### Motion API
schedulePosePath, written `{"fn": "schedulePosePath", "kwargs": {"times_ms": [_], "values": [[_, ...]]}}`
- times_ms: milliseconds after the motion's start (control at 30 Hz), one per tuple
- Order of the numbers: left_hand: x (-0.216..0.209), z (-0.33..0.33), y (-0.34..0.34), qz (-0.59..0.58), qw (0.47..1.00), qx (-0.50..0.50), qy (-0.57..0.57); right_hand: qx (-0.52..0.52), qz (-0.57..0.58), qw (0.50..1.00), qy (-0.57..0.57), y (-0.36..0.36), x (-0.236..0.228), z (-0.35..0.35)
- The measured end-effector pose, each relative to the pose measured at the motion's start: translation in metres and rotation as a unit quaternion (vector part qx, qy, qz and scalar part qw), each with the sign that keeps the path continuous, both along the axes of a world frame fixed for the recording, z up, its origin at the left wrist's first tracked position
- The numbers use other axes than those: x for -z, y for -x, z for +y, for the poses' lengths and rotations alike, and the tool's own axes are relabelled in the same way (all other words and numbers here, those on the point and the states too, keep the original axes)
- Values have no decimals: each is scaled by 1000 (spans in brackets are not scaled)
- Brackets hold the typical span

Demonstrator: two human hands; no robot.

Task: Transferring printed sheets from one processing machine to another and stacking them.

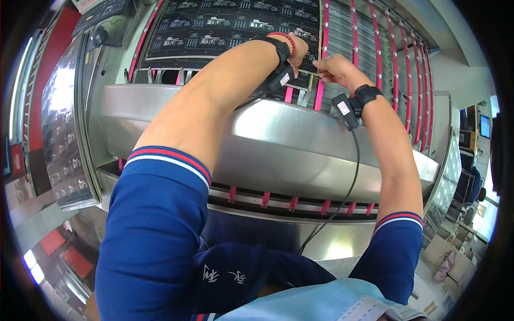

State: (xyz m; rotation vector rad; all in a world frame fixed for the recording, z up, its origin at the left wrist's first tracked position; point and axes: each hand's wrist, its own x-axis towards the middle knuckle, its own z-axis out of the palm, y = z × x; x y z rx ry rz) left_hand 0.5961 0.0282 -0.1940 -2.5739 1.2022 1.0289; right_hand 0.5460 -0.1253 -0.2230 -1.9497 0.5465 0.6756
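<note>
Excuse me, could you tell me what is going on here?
A person in blue short sleeves has both hands at the near right corner of a black printed sheet, which lies over the pink strips of a machine, behind its steel front. The left hand is at the sheet's right edge, and the right hand reaches in just beside it. Whether either one grips the sheet is hard to tell.

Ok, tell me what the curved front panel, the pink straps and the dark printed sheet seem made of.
Curved front panel: metal, likely steel, satin, from its silvery sheen and soft highlights. Pink straps: perhaps plastic or rubber, from their saturated colour. Dark printed sheet: smooth, flat, with pale graphics; card, plastic or metal stays open.
</note>
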Motion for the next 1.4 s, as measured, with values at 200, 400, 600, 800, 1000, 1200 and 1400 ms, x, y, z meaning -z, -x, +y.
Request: {"fn": "schedulePosePath", "kwargs": {"times_ms": [200, 400, 600, 800, 1000, 1200, 1400], "values": [[-24, 52, -8, -52, 961, -165, 217, 120, 18, 989, -84, 4, -9, 4], [-53, 163, -2, -331, 843, -419, 71, 183, -97, 944, -255, 7, -49, -31], [-78, 244, 47, -209, 813, -544, 7, 220, -165, 914, -298, 37, -72, -92], [-84, 164, 83, 71, 691, -680, 234, 191, -180, 929, -261, 79, -82, -208], [-84, 29, 87, 137, 744, -614, 226, 200, -151, 963, -100, 129, -86, -356], [-33, -91, 82, 170, 786, -574, 155, 163, -72, 982, 68, 162, -51, -460], [2, -129, 70, 134, 821, -553, 52, 55, 0, 996, 77, 168, -29, -494]]}}
